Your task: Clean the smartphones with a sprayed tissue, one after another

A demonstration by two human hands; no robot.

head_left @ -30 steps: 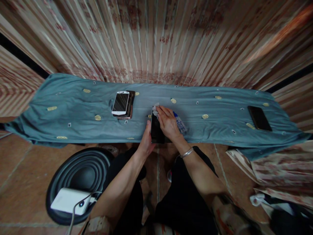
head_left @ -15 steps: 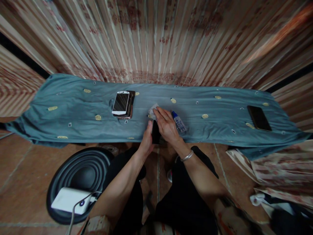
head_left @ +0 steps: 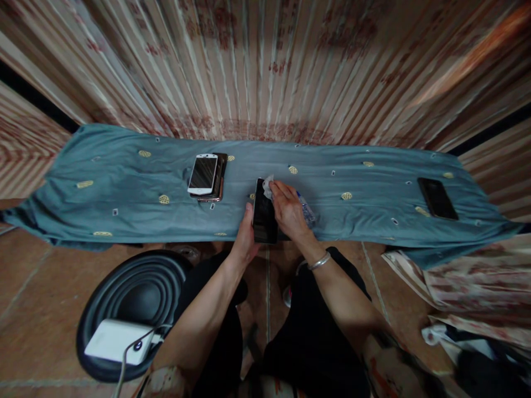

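Note:
My left hand (head_left: 246, 236) grips a black smartphone (head_left: 264, 218) by its left side, thumb along the edge, near the front edge of the cloth. In my right hand (head_left: 289, 210) is a crumpled white tissue (head_left: 267, 187), pinched at the fingertips and pressed at the phone's upper right part. Just right of that hand lies a clear bottle (head_left: 307, 213) with a blue cap, partly hidden by the fingers. Left of my hands a white smartphone (head_left: 203, 175) rests on top of at least one darker phone (head_left: 219, 179).
A blue-green cloth (head_left: 373, 193) with yellow prints covers the long narrow surface. Another black phone (head_left: 437, 198) lies at its right end. Below left, a white power bank (head_left: 118, 341) with a cable sits on a round black stool (head_left: 89, 309). Pleated curtains (head_left: 265, 72) hang behind.
My right hand with the tissue has shifted slightly right, uncovering more of the phone's screen and covering more of the bottle. My left hand still holds the phone.

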